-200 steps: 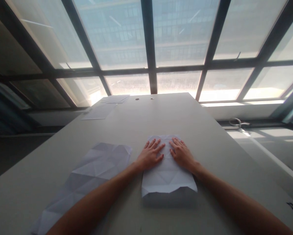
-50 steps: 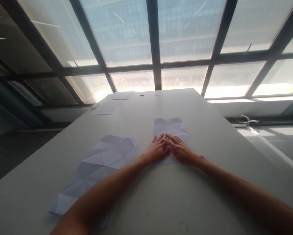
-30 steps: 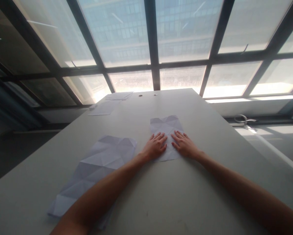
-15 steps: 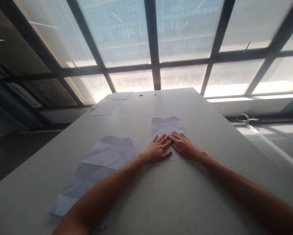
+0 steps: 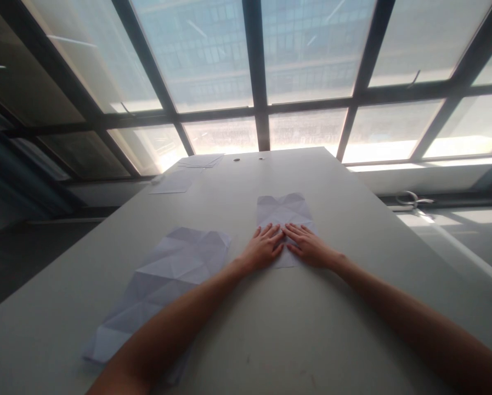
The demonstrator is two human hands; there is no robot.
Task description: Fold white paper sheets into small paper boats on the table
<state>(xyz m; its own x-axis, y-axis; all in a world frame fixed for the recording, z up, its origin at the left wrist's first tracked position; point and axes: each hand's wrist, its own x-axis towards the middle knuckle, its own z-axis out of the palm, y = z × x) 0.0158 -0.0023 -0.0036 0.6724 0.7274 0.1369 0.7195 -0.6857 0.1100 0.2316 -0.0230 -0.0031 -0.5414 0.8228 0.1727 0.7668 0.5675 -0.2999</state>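
Observation:
A small sheet of white paper (image 5: 282,206) with crossing fold creases lies on the table, its far edge slightly wavy. My left hand (image 5: 264,247) rests palm down on its left side, fingers stretched out. On the right side of the same sheet, my right hand (image 5: 307,245) lies flat with its fingers extended. The fingertips of both hands almost meet over the middle of the paper, covering part of it. A larger creased paper (image 5: 163,274) with raised folds sits to the left, partly hidden by my left forearm.
The white table (image 5: 311,340) stretches away toward large framed windows (image 5: 216,131). Flat white sheets (image 5: 175,181) lie at its far left corner. A cable hole (image 5: 236,160) shows near the far edge. Beyond the right edge, a white coiled item (image 5: 412,200) is on the sill.
The small paper has shifted slightly and lies straighter, a little more of its far part showing. My left hand has drawn back slightly left, its fingers closer together; the right hand has barely moved.

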